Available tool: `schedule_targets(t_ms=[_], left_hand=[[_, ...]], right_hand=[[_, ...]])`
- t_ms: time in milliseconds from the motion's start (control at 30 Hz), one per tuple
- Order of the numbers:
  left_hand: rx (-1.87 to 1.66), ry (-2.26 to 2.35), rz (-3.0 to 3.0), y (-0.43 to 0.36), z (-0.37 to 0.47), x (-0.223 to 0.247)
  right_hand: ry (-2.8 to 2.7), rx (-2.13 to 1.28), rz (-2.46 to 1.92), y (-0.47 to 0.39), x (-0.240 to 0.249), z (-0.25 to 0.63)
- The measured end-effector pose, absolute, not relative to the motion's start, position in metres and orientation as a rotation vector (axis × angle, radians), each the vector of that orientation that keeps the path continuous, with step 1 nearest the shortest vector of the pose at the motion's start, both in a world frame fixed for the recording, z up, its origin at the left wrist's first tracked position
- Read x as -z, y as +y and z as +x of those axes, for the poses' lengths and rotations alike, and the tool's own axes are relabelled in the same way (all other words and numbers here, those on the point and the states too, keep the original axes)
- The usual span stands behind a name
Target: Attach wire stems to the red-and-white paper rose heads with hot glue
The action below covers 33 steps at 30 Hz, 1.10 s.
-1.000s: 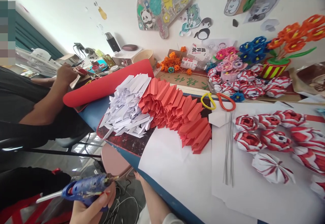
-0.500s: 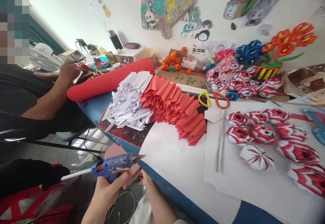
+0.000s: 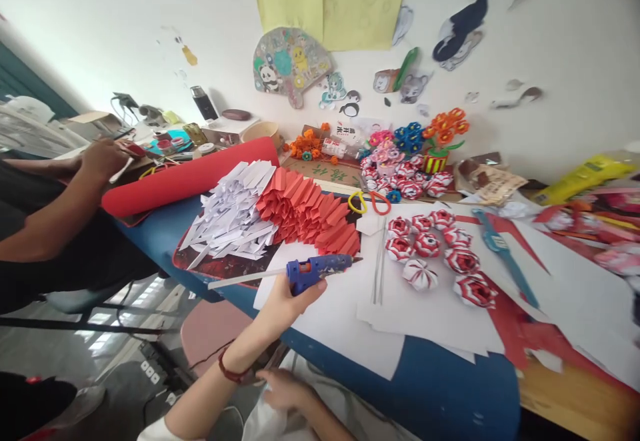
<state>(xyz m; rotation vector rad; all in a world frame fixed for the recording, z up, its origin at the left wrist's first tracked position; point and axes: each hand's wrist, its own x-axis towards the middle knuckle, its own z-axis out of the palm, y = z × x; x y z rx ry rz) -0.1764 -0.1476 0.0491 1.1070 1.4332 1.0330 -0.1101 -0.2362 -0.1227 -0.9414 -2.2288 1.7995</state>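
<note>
Apparently gripped the glue gun (image 3: 325, 266) by its handle (image 3: 299, 285) at mid-frame, with the left hand (image 3: 286, 304) curled around it, perhaps to point the nozzle (image 3: 357, 259) away from both hands; held the right hand (image 3: 285, 389) low at bottom centre, with grip impossible to tell.

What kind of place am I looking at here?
Probably a craft workshop or hobby room: there's a hand-held glue gun, a heap of folded white paper pieces, and red-and-white flowers set out on the table.
</note>
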Motion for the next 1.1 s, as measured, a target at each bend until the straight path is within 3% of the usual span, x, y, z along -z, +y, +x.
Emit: schedule_targets(t_ms=[200,400,500,833,1100], left_hand=[[-0.923,1.238,1.179,-0.139,-0.176,-0.034],[-0.938,1.281,1.288,-0.135,-0.173,-0.017],[-0.943,1.283,1.327,-0.133,-0.167,-0.011],[-0.941,1.355,1.242,-0.128,-0.154,-0.002],[-0.954,1.323,1.304,-0.121,-0.154,-0.002]], right_hand=[[-2.134,-1.778,-0.902,-0.229,0.039,0.038],[-1.536,-0.495,-1.497,-0.158,-0.009,0.118],[-1.571,-0.101,-1.605,-0.129,-0.006,0.113],[-1.808,0.004,-1.646,-0.091,0.012,0.096],[-1.634,-0.040,-1.598,-0.096,0.008,0.103]])
